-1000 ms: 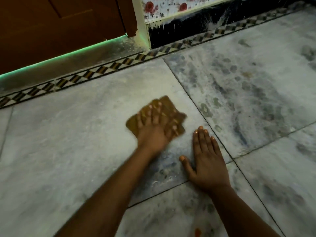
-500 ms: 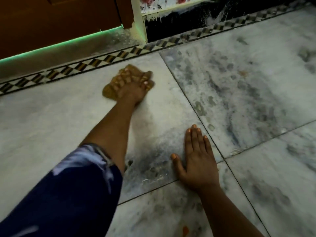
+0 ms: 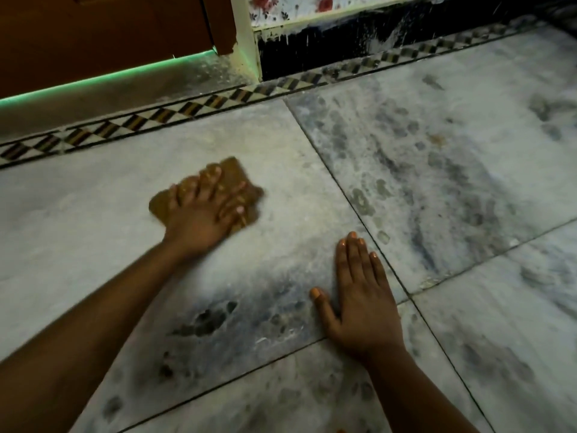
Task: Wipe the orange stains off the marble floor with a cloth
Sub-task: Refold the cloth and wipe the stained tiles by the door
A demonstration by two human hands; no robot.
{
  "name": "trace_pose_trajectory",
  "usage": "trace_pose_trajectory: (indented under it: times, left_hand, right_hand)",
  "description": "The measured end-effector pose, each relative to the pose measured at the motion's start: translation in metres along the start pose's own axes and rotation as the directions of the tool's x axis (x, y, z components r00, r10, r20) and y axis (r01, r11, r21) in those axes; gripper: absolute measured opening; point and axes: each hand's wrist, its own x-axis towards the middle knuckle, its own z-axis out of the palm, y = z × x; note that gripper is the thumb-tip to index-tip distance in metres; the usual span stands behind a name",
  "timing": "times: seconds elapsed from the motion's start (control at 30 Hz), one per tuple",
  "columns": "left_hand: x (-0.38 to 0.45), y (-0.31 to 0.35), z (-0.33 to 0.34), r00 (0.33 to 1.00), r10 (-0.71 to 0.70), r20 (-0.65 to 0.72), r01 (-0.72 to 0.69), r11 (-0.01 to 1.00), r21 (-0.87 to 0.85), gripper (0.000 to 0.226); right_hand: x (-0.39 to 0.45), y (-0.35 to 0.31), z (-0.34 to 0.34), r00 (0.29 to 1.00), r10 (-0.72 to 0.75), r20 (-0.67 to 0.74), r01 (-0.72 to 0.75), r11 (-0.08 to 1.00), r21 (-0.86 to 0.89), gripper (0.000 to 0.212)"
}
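Change: since half a second ago the left hand [image 3: 203,220] has drawn the cloth [image 3: 231,178] back from the patterned border strip [image 3: 175,112] toward the person; the right hand [image 3: 363,303] has stayed put.
Cloth: one brown cloth, flat on the marble floor [image 3: 437,182], well short of the border strip, blurred.
Left hand: one, pressing on the cloth, fingers spread apart and straight across it.
Right hand: one, palm down on the floor nearer the person than the cloth, four fingers together, thumb apart.
Stains: one small orange fleck [image 3: 340,430] at the bottom edge, nearest the person.
Floor slabs: four visible, grey smudges on them.
Door: one brown door [image 3: 109,35] beyond the border strip, green glow beneath.
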Motion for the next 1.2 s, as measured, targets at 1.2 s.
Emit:
trace_pose_trajectory:
  times: [1.2]
  left_hand:
    - [-0.277, 0.005, -0.064, 0.988, -0.066, 0.141, 0.139, 0.781, -0.609, 0.038]
  right_hand:
    - [-0.111, 0.013, -0.050, 0.972, 0.013, 0.235, -0.024, 0.999, 0.042, 0.106]
